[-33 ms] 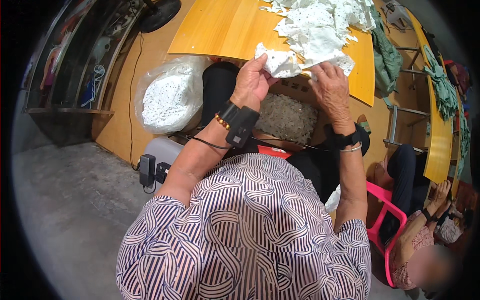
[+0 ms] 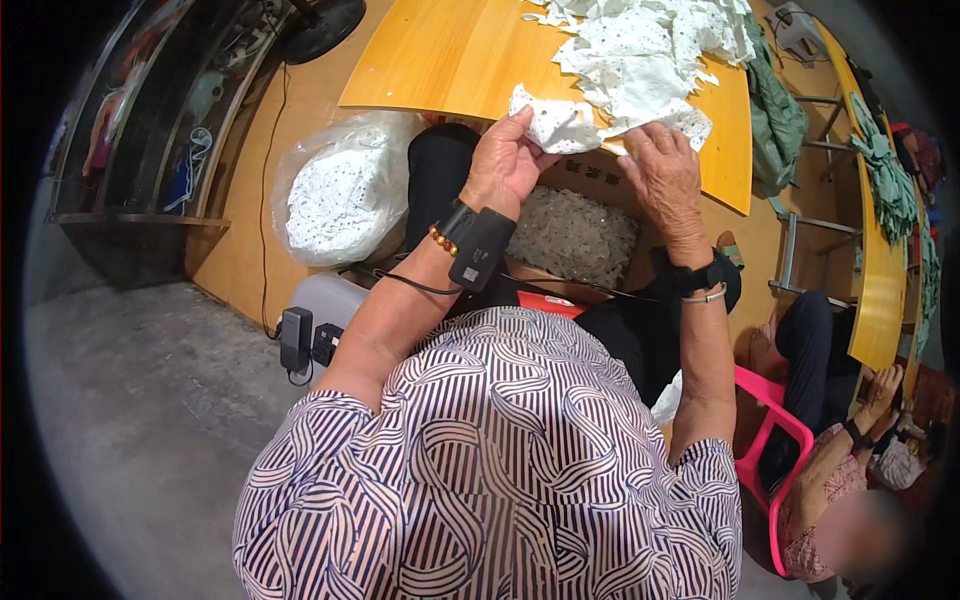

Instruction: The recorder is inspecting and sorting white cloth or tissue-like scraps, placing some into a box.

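At the near edge of the yellow wooden table (image 2: 450, 60), a piece of white cloth with dark specks (image 2: 560, 126) stretches between my two hands. Its left end is pinched between the thumb and fingers of my left hand (image 2: 506, 162). My right hand (image 2: 662, 182) has its fingers bent and pressed together on the cloth's right part, and a corner of white cloth (image 2: 692, 124) sticks out beyond them. The right fingertips are partly hidden. Just beyond both hands, a ragged layer of similar speckled cloth pieces (image 2: 640, 58) covers the table's far right part.
Below my hands sits a cardboard box filled with small greyish bits (image 2: 572, 236). A clear plastic bag of white speckled cloth (image 2: 335, 200) stands left of my knee. Green cloth (image 2: 772, 125) hangs at the table's right. Another person sits on a pink chair (image 2: 775, 400) at right.
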`<action>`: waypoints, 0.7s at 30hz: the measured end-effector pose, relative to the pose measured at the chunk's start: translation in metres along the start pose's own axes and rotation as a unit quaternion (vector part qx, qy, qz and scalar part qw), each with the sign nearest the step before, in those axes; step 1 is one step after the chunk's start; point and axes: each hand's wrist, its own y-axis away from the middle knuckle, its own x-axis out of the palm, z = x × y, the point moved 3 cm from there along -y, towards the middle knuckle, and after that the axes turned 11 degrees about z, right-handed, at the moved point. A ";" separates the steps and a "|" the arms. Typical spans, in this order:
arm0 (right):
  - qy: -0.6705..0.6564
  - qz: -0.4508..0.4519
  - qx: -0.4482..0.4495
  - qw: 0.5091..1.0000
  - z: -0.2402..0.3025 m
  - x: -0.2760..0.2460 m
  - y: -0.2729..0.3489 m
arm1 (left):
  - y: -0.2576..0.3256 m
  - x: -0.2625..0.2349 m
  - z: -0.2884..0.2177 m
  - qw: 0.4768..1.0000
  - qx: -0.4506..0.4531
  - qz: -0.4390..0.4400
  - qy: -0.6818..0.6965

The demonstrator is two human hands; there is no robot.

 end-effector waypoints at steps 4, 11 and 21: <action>-0.008 0.003 0.001 1.000 -0.013 0.010 -0.016 | -0.002 -0.010 -0.016 0.998 0.009 -0.019 0.066; 0.000 -0.005 0.049 0.999 -0.041 0.016 -0.037 | 0.005 -0.018 -0.044 0.994 0.047 -0.014 0.098; -0.086 -0.048 0.054 0.994 0.013 -0.014 -0.021 | 0.024 -0.023 -0.032 0.995 0.010 -0.032 0.095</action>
